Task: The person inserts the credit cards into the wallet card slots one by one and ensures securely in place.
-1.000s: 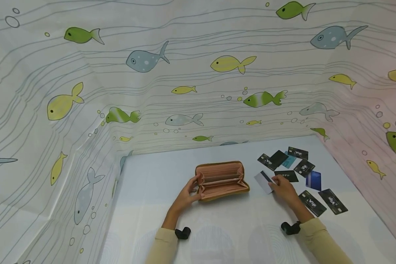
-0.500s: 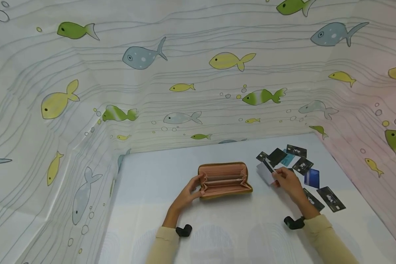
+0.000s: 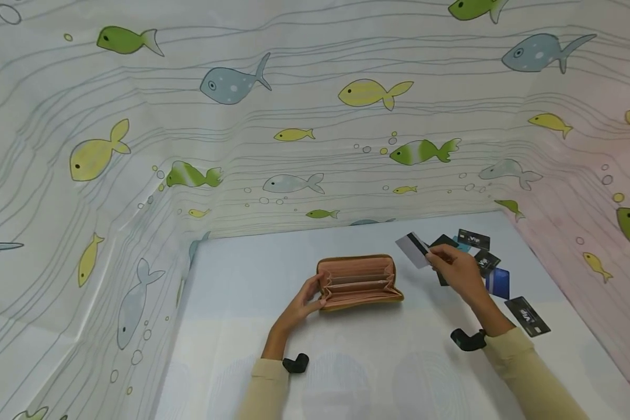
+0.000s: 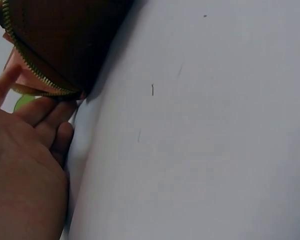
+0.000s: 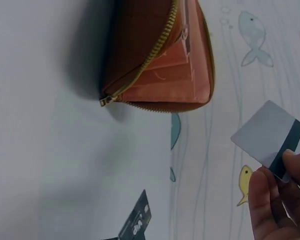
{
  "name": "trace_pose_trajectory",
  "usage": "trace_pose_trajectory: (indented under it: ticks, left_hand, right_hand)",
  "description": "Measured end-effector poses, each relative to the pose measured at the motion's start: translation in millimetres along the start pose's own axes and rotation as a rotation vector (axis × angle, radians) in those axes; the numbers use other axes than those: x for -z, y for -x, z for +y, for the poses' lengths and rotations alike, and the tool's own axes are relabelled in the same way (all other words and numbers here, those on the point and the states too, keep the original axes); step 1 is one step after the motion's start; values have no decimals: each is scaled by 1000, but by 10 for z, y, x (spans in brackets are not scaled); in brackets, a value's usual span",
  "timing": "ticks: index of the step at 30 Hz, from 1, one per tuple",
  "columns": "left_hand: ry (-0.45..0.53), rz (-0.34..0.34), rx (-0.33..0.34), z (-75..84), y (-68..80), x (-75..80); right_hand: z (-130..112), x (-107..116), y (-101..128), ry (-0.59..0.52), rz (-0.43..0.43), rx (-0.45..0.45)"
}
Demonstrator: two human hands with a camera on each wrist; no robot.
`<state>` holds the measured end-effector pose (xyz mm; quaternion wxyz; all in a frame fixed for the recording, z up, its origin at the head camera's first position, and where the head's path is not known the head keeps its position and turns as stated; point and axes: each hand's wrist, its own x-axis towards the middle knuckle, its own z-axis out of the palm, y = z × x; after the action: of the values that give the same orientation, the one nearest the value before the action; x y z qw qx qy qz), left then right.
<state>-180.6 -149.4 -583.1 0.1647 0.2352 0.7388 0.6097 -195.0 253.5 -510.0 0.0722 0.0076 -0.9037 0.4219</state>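
A brown zip-around wallet (image 3: 358,281) stands on the table, unzipped, its pink pleated compartments spread. My left hand (image 3: 295,308) grips its left end, thumb at the lower front corner and fingers higher on the side. Close up in the left wrist view, the fingers of that hand (image 4: 27,160) reach to the gold zip. To the right of the wallet, my right hand (image 3: 458,271) pinches a whitish card (image 3: 412,251) with a dark stripe by its edge. The right wrist view shows this card (image 5: 267,131) raised, apart from the wallet (image 5: 162,85).
Several cards lie at the table's right: a black VIP card (image 3: 474,240) at the back, a blue card (image 3: 499,283), and another black card (image 3: 527,317) nearer me. My right hand and forearm partly cover others. Fish-printed sheeting (image 3: 294,163) rises behind and beside the table.
My right hand has lifted the whitish card up from beside the black cards and moved it farther back. My left hand keeps its grip on the wallet, which has shifted slightly rightward in view.
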Motion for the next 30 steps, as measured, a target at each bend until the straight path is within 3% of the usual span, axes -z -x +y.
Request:
trace_pose_trajectory:
  ticks: [7, 16, 17, 24, 30]
  left_hand:
    - [37, -1, -38, 35, -5, -27]
    - [12, 15, 42, 53, -7, -28]
    - [13, 21, 54, 60, -8, -26]
    - [5, 87, 48, -311, -71, -38]
    - [8, 57, 32, -253, -66, -46]
  right_hand:
    - [-256, -117, -121, 55, -43, 257]
    - [-521, -330, -221, 89, -105, 395]
    - [-553, -347, -235, 91, -116, 405]
    - [-682, -454, -313, 108, -204, 423]
    - [-726, -539, -334, 97, -244, 389]
